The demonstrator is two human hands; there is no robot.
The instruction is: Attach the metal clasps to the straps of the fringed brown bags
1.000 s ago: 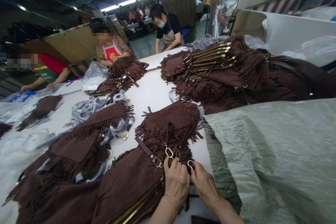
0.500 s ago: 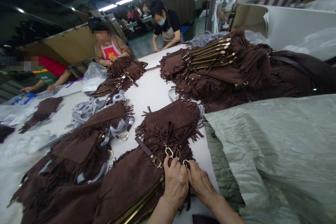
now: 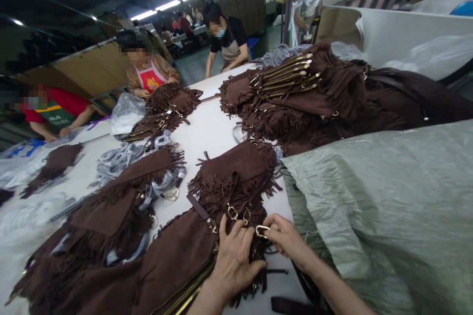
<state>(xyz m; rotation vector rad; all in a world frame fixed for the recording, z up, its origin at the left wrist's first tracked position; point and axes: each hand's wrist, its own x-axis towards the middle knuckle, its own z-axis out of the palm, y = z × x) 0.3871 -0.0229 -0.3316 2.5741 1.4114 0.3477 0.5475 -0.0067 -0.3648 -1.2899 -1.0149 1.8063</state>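
While I watch through the head camera, the right hand [image 3: 287,237] is closed in a pinch on a gold metal ring [image 3: 261,231], thumb and fingertips gripping its right end. That ring sits low in the frame, just right of centre, at the top edge of a brown fringed bag [image 3: 177,261] lying on the white table [image 3: 207,130]. At nine o'clock from the ring, I have the left hand [image 3: 233,258] spread wide and flat. It holds nothing and rests palm down on the bag's suede, fingertips near two more gold rings [image 3: 238,214] at eleven o'clock.

At twelve o'clock from the ring lies a second fringed bag [image 3: 236,170], its fringe falling toward me. At ten o'clock a third bag [image 3: 125,192] lies across a tangle of grey straps [image 3: 118,155]. At one o'clock I see a tall pile of bags [image 3: 314,103] with gold bars showing on top. At three o'clock a grey-green woven sack [image 3: 388,206] fills the right side, its edge just beside the right wrist.

Along the far edge of the table, from ten to twelve o'clock, three co-workers stand:
- a person in a red shirt [image 3: 55,110], with hands on the table
- a person in a red apron [image 3: 148,73], behind a clear plastic bag [image 3: 125,113]
- a person in a black top [image 3: 227,42]
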